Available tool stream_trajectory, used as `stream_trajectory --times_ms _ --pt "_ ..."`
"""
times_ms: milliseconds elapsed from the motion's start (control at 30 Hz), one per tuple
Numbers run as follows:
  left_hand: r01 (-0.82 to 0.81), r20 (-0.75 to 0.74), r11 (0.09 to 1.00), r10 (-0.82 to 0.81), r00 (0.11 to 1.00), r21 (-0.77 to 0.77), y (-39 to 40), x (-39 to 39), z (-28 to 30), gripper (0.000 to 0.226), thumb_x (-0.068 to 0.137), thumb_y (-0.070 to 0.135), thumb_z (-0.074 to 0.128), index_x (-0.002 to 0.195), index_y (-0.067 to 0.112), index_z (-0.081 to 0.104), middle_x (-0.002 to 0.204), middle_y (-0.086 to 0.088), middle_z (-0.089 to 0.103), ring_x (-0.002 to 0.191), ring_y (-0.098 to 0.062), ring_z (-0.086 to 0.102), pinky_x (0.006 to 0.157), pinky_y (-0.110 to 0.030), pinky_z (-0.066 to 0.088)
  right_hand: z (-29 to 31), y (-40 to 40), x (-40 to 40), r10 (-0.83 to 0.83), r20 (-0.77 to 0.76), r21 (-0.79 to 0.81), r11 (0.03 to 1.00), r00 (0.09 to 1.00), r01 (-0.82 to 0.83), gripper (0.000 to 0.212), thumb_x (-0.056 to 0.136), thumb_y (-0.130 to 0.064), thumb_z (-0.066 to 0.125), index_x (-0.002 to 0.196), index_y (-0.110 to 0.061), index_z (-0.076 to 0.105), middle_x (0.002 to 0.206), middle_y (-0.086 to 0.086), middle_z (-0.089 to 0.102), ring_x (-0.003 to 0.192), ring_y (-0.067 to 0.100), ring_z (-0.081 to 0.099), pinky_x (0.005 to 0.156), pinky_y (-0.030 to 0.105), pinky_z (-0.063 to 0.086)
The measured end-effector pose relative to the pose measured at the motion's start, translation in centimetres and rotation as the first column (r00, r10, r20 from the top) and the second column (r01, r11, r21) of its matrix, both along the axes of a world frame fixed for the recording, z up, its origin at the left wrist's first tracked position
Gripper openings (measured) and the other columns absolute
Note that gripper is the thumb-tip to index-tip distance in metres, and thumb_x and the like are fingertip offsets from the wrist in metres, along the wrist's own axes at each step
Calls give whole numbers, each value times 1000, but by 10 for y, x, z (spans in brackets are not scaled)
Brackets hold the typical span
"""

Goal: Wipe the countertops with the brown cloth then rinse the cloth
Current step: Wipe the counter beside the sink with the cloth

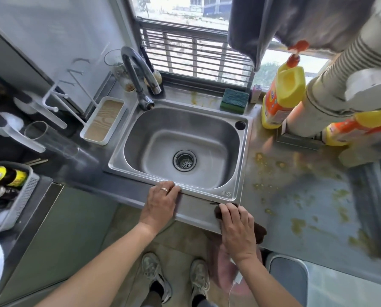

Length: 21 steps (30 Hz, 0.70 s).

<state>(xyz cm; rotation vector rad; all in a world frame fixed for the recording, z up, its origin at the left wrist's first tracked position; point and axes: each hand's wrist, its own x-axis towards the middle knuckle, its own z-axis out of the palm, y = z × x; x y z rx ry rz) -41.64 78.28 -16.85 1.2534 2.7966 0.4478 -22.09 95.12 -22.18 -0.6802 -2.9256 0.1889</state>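
Note:
The brown cloth (260, 232) lies on the front strip of the steel countertop (198, 212), just below the sink's near right corner. My right hand (237, 229) presses down on it with fingers spread, covering most of the cloth. My left hand (160, 201) rests on the counter edge with its fingertips on the sink's front rim (185, 187). The sink is dry looking, with a drain strainer (184, 160) in the middle. The faucet (141, 74) arches over the sink's back left corner. Yellow-green smears (300, 196) cover the countertop to the right of the sink.
A green sponge (235, 100) sits behind the sink by the window. Two yellow and orange detergent bottles (282, 94) stand at the right near a pipe. A white tray (103, 120), glass jars and a grey basket (19, 196) of bottles crowd the left side.

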Motion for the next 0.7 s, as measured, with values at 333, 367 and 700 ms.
stream_trajectory --times_ms 333,367,700 --pt "-37 50 999 37 998 13 31 8 -8 15 83 9 64 94 20 65 96 2 62 92 -22 56 79 -37 48 22 17 -10 -262 -128 -103 963 957 250 43 86 -33 54 125 -16 61 121 9 57 105 32 54 87 43 42" --pt "-39 50 999 38 998 22 34 9 -9 13 85 10 64 94 20 64 95 3 62 91 -22 55 78 -36 48 27 15 -22 -247 -141 -119 966 959 231 46 85 -33 57 128 -16 60 125 9 56 108 32 52 90 43 41" --pt "-75 83 997 75 994 3 43 8 -20 6 93 25 61 88 22 63 91 7 60 90 -19 51 73 -37 47 -5 21 -31 173 -135 -273 940 976 -204 39 98 -28 53 137 -22 53 159 -4 42 156 17 20 124 43 25"
